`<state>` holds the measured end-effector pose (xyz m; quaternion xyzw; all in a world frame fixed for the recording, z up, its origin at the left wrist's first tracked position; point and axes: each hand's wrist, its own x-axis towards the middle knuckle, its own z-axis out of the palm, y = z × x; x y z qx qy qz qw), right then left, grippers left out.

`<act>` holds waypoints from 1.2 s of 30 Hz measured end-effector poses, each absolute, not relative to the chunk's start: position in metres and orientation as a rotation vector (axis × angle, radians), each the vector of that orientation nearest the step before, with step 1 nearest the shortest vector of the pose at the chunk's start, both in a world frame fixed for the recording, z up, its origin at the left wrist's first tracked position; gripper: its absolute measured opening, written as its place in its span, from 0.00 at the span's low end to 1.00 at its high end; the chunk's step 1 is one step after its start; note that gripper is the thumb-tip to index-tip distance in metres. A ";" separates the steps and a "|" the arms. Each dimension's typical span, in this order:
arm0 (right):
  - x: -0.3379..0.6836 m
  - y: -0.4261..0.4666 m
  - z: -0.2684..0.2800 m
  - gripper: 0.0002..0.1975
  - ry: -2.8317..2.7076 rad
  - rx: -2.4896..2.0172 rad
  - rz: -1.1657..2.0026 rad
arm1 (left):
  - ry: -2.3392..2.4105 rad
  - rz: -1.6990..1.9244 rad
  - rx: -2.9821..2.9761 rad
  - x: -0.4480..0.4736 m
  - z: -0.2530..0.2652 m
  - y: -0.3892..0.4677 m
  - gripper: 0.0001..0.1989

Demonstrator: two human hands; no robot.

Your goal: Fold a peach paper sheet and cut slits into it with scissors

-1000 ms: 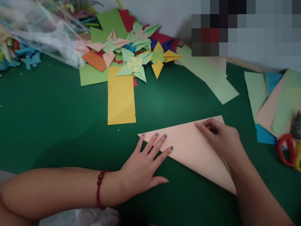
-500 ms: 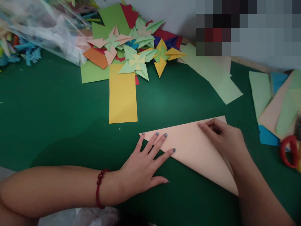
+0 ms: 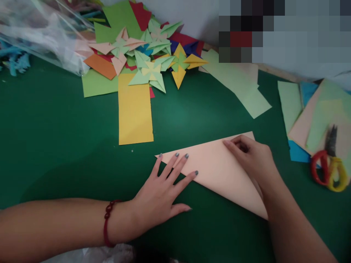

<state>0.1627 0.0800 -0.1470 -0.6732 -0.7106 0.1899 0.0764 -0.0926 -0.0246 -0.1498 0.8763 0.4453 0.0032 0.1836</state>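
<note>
I am watching the two hands from far away. The left hand (image 3: 156,199) is spreading its fingers wide, and some of its fingertips are resting on the thin left end of a pink paper (image 3: 216,160). Its thumb is sticking out over the green bench (image 3: 189,115). The right hand (image 3: 253,162) is bunching its fingers together on top of the paper, close to the far edge. I am not able to tell if it is pinching the paper or just pushing down on it.

The pink paper is lying on the bench, under and between the hands. It is making a long, pointy shape, with the sharp tip at the left. A red bracelet (image 3: 105,228) is going around the left wrist.

Farther back, a yellow paper strip (image 3: 135,117) is poking out from a pile of bright papers. A light green paper star (image 3: 151,71) is lying over its top end. A yellow paper star (image 3: 179,62) with a green middle is sitting just beside that one. A see-through bag (image 3: 65,44) is lying left of the pile. Over on the right, scissors (image 3: 331,153) with one red loop and one yellow loop are lying on more papers.
</note>
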 end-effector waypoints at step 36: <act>0.163 0.080 -0.147 0.14 -2.140 -2.033 0.571 | 1.253 0.013 2.455 -0.093 -0.149 -0.024 0.35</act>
